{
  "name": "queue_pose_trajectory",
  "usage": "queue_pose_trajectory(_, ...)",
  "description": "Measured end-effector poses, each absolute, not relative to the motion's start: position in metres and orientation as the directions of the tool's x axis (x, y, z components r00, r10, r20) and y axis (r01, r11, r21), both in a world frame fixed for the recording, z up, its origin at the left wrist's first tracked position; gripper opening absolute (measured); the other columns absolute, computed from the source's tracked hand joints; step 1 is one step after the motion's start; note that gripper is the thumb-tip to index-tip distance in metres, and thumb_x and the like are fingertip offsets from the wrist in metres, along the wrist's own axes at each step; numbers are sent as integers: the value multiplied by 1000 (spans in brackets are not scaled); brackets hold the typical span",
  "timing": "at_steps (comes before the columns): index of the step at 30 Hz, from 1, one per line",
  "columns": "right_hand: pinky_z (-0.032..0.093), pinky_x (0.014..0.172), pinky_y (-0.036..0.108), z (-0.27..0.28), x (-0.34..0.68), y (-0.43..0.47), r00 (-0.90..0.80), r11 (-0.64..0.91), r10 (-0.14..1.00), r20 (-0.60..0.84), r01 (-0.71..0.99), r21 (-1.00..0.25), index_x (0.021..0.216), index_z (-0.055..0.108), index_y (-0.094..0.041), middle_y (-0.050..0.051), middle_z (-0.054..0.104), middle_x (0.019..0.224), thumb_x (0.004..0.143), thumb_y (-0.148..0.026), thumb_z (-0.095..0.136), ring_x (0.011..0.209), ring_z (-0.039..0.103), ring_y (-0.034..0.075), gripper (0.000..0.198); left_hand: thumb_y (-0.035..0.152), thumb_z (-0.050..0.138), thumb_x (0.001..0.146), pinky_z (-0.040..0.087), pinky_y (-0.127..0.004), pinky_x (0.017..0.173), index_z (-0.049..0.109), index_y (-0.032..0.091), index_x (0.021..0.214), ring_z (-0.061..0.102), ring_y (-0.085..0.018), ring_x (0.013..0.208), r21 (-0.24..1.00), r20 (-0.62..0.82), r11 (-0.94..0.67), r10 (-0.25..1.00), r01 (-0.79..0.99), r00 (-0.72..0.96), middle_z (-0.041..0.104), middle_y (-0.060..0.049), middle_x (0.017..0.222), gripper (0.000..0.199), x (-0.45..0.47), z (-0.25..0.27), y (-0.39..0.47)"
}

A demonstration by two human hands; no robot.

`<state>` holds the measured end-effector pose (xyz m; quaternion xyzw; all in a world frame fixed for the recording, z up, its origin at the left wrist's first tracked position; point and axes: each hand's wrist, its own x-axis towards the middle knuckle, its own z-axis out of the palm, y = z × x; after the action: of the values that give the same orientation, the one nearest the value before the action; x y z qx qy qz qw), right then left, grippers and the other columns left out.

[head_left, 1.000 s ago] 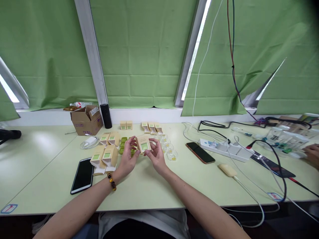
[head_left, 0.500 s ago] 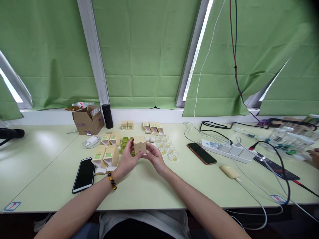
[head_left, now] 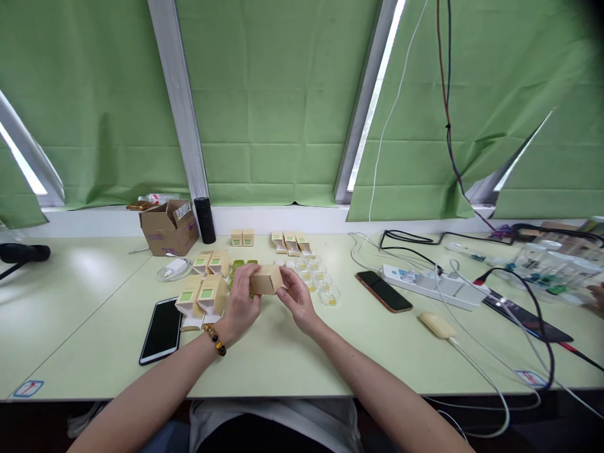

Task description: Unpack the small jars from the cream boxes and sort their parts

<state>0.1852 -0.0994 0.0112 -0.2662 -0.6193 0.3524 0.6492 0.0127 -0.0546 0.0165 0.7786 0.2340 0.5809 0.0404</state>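
Observation:
A small tan cardboard box (head_left: 265, 280) is held above the table between my two hands. My left hand (head_left: 241, 301) grips its left side, fingers over the top. On the right side, my right hand (head_left: 299, 298) has its fingers and thumb closed on the box's edge. Left of my left hand stand several open cartons (head_left: 212, 296) with green labels. Partly hidden behind that hand are green containers (head_left: 238, 263). Clear plastic cups (head_left: 329, 296) with yellow bits inside sit in rows beyond my right hand.
Closed small boxes (head_left: 242, 237) and three open cartons (head_left: 290, 243) stand at the back. A phone (head_left: 160, 331) lies left, another phone (head_left: 384, 291) right, near a power strip (head_left: 427, 286) with cables. A brown carton (head_left: 168, 228) stands back left. Another person's hand (head_left: 597, 296) shows far right.
The box has turned and tipped between my hands, its face now pointing to the right. My left hand's fingers have shifted onto its top, and my right hand has moved slightly.

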Motion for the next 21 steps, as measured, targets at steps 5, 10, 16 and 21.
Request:
queue_pose_trajectory(5,56,105,46,6,181,-100,-9,640,768,641,-33,-768,142,50,-31,11,59,140,88,-40,80,131,59,28,62,-4,52,84,51,-55,110,47,25,133,56,-27,130,179,932,-930,266,322,248,57,-13,132,57,11,14,-52)
queue_pose_trajectory(10,57,105,47,4,179,-101,61,664,745,665,34,-747,138,53,-30,11,62,133,91,-39,77,121,64,27,54,-2,54,85,49,-59,111,48,26,131,51,-31,137,120,912,-910,259,397,318,54,-14,139,54,9,15,-55)
queue_pose_trajectory(16,58,102,47,8,180,-102,50,659,744,666,106,-744,141,49,-31,11,62,134,95,-37,72,120,66,27,51,6,58,91,52,-58,110,49,26,137,55,-32,133,47,890,-882,251,469,382,58,-14,135,52,9,18,-58)
queue_pose_trajectory(21,58,100,49,12,182,-104,110,675,694,711,244,-696,142,49,-30,12,59,138,98,-37,66,126,61,29,47,5,55,92,53,-59,109,49,25,140,57,-32,132,79,882,-876,284,476,376,59,-14,133,53,9,18,-56)
